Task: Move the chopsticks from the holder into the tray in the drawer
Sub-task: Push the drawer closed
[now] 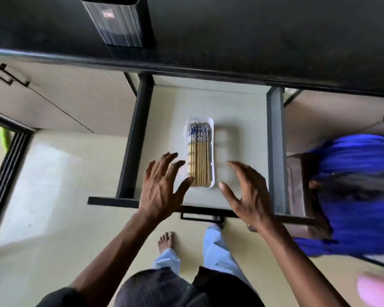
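Head view: your hands, left hand [162,187] and right hand [248,193], spread wide and empty, flank the tray [211,151]; chopsticks [200,165] lie lengthwise between, pointing away, left nearer.

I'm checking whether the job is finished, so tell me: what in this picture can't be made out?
- Head view: inside of the holder on the counter; its top is cut off by the frame's upper edge, so any leftover chopsticks are unseen.
- Chopsticks in the tray: motion blur prevents a count.
- Left hand and right hand: open, blurred; contact with the tray unclear.
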